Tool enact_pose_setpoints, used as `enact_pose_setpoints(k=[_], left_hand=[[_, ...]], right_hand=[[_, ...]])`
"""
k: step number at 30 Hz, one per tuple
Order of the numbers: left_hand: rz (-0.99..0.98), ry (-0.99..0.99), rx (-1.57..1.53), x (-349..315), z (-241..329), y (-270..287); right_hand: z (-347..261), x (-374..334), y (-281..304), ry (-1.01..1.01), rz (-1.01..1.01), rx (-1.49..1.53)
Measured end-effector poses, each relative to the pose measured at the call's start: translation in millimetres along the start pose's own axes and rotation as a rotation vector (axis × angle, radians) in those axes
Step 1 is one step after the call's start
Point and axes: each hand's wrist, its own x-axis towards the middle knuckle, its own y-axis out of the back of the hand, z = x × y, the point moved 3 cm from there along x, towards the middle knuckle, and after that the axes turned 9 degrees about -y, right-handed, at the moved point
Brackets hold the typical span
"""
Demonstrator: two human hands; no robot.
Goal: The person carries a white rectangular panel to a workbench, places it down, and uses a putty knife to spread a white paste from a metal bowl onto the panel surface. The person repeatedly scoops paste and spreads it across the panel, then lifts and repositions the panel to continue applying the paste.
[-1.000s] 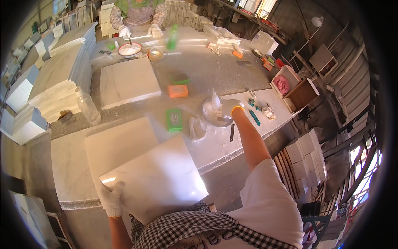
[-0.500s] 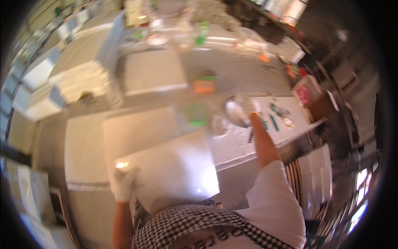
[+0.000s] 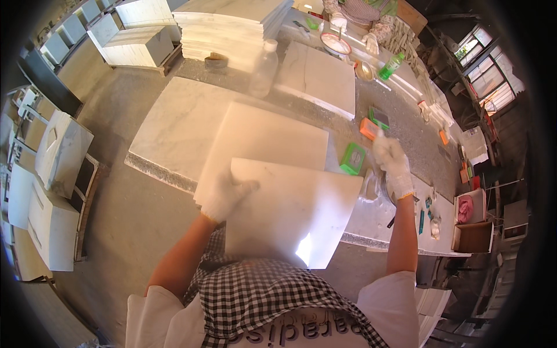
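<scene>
A glossy white marble tile (image 3: 284, 203) is tilted up in front of my checked apron, its lower edge against it. My left hand (image 3: 229, 194), in a white glove, grips the tile's left edge with the thumb over the face. My gloved right hand (image 3: 394, 159) is raised beyond the tile's right side, fingers curled and slightly blurred; what they hold, if anything, is unclear. Close to its fingertips lie an orange block (image 3: 368, 129) and a dark-faced green block (image 3: 379, 117). A bright green block (image 3: 352, 158) lies left of this hand. Behind my right wrist a bowl (image 3: 392, 188) is mostly hidden.
More marble slabs (image 3: 174, 124) lie on the left of the bench, with a tall stack (image 3: 226, 32) behind. A clear bottle (image 3: 265, 68), a green bottle (image 3: 391, 66) and small tools (image 3: 421, 222) stand about. Across the bench a gloved co-worker (image 3: 338, 22) works by a basin (image 3: 335, 43).
My right hand has left the bowl and come up near the orange block. My left hand still grips the tile. The whole view has turned.
</scene>
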Motion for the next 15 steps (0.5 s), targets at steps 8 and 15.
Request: enact_pose_setpoints(k=[8,15], left_hand=[[0.045,-0.061,-0.091,1,-11,-3],[0.059,-0.059,-0.098,2,-19,-2]], right_hand=[[-120,-54,-89,0.228,-0.385,-0.040],[-142,-60,-143,0.360,-0.482,0.020]])
